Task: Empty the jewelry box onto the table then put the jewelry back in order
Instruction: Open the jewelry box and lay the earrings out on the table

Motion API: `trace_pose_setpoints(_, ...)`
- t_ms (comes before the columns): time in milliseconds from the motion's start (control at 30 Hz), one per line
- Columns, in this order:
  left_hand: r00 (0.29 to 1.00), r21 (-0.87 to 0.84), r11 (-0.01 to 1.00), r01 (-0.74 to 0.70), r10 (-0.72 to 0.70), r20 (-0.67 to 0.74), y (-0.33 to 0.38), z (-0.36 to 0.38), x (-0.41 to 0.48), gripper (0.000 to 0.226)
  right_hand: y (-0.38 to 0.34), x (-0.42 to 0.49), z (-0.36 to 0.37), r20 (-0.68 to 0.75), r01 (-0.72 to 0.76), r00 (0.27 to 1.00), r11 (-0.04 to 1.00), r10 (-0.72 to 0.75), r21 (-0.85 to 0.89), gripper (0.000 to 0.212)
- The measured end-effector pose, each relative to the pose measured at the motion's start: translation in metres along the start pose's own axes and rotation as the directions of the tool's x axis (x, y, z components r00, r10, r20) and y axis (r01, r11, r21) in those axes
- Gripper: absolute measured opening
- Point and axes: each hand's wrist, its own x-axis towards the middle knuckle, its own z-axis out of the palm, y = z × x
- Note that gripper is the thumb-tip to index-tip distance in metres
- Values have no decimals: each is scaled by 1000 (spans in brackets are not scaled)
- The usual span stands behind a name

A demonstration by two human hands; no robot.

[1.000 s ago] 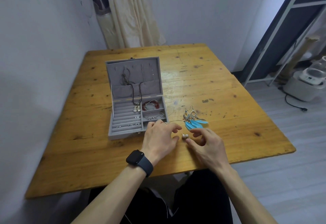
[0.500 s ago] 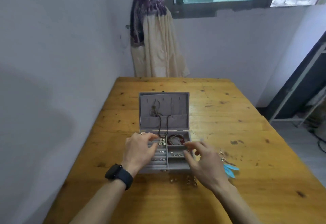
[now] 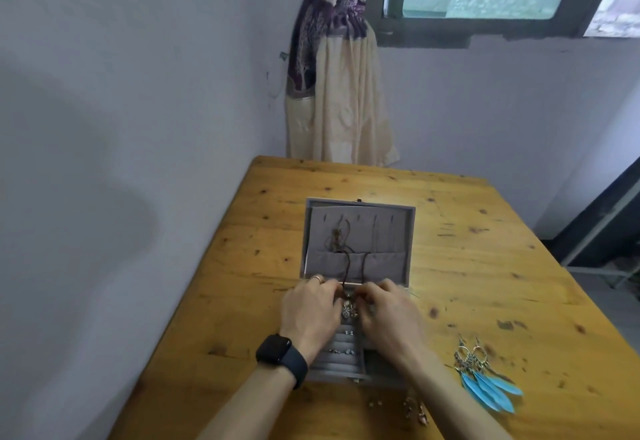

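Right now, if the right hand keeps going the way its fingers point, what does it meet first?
The dark cord necklace with silver pendant; the right hand seems to pinch it. Just beyond, probably the left hand. Depth unclear.

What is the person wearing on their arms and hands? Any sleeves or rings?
No sleeves show; both forearms are bare. The left hand has a thin ring on one finger, and a black watch with a rounded square face sits on that wrist. The right hand wears nothing visible.
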Motion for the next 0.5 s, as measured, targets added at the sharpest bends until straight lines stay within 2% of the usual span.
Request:
trace_pose_setpoints(267, 999, 83, 996, 14, -18, 40, 4, 2, 10, 25, -1, 13, -2, 8, 46, 999, 996, -45, -77, 22)
trace_pose_setpoints(500, 1000, 2, 1000, 15, -15, 6, 3, 4, 6, 28, -2, 21, 0, 38, 49, 998, 994, -45, -98, 16)
